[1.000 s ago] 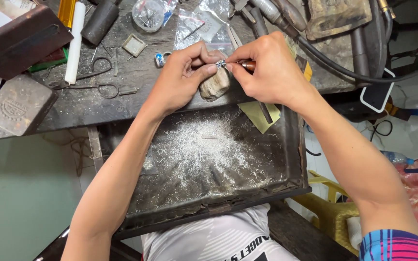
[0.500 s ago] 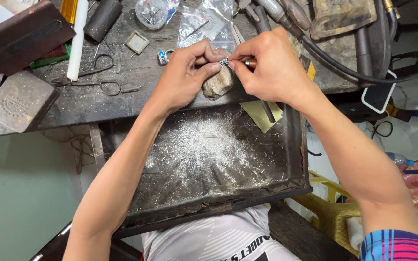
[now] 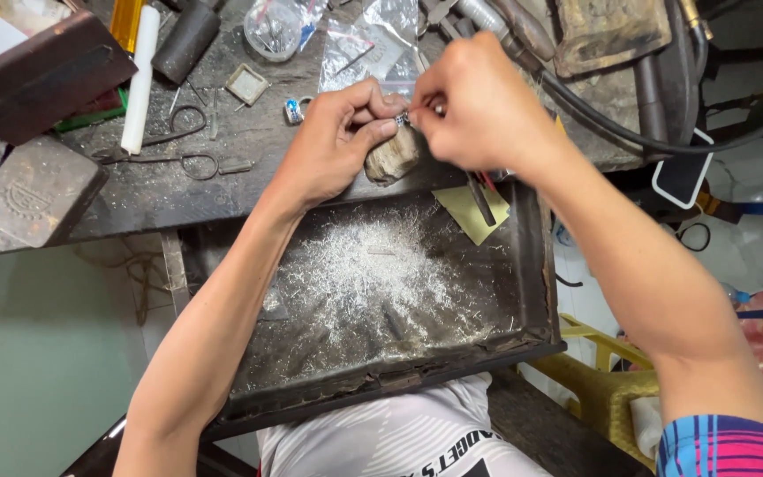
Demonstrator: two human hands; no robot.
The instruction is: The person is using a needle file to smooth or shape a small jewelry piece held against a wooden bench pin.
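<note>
Ring (image 3: 402, 117), small and silvery, sits pinched in the left hand (image 3: 342, 132) fingertips against the worn wooden peg (image 3: 392, 155) at the bench (image 3: 205, 177) edge while the right hand (image 3: 479, 102) closes in on it, filing or fitting apparently underway, calling next for steady, fine pressure over the filings tray (image 3: 536, 291).

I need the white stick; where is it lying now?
In the head view, the white stick lies upper left on the workbench, between the brown box and dark cylinder.
</note>
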